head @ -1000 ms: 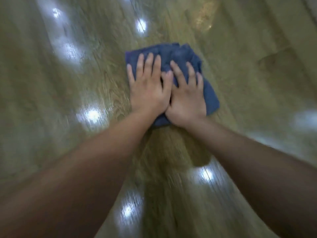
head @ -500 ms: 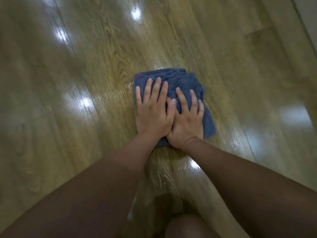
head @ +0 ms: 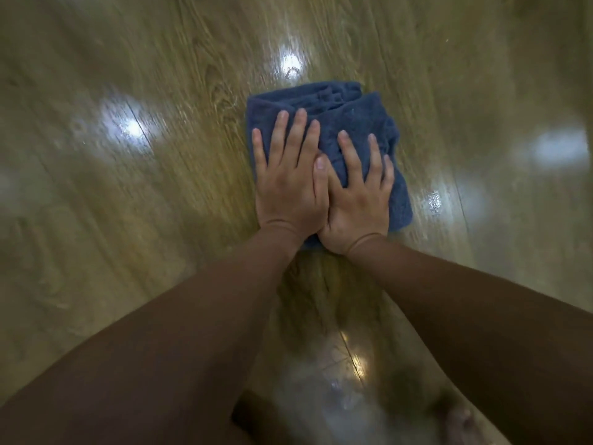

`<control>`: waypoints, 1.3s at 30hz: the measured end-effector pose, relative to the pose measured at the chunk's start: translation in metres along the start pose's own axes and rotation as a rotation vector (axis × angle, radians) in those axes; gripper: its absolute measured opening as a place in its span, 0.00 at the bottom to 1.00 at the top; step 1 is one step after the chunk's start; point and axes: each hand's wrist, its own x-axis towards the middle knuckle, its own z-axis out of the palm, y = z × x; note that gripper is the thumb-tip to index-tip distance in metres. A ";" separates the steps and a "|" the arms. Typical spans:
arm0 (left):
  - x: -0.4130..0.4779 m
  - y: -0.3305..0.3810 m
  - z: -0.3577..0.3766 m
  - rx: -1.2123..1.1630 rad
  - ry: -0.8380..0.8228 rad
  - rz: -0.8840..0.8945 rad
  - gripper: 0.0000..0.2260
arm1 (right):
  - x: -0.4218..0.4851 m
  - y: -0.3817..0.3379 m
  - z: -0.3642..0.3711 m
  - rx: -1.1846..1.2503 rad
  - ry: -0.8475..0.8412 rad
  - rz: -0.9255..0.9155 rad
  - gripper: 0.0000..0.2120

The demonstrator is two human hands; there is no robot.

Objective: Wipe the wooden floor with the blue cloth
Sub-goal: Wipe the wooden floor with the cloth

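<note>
A folded blue cloth (head: 349,104) lies on the glossy wooden floor (head: 160,187) in the middle of the head view. My left hand (head: 288,184) presses flat on the cloth's left half, fingers spread. Beside it, my right hand (head: 357,203) presses flat on the right half. The left thumb overlaps the right hand's inner edge. Both palms hide the cloth's near part; its far edge and right side stick out past the fingers. Brown sleeves cover both forearms.
Floor planks run away from me, with bright ceiling-light reflections (head: 290,62) scattered over them. A wet-looking sheen (head: 349,380) lies on the floor between my arms. A blurred foot (head: 459,419) shows at the bottom right.
Both hands drew the cloth toward me, then slid it away again across the floor. The hands stayed side by side on it throughout.
</note>
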 end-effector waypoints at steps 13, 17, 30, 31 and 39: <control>0.002 0.005 0.008 0.138 0.089 -0.052 0.25 | 0.031 0.033 -0.015 -0.072 -0.136 -0.381 0.35; 0.002 0.005 0.005 0.194 0.030 -0.065 0.26 | 0.035 0.036 -0.016 0.009 -0.093 -0.383 0.35; -0.006 0.011 0.009 0.117 0.189 -0.123 0.18 | 0.037 0.043 -0.023 0.099 -0.035 -0.386 0.30; -0.005 0.010 0.010 0.110 0.199 -0.120 0.17 | 0.040 0.048 -0.023 0.095 -0.043 -0.426 0.31; -0.012 0.022 0.018 0.278 0.142 -0.235 0.22 | 0.037 0.064 -0.021 0.130 0.012 -0.444 0.23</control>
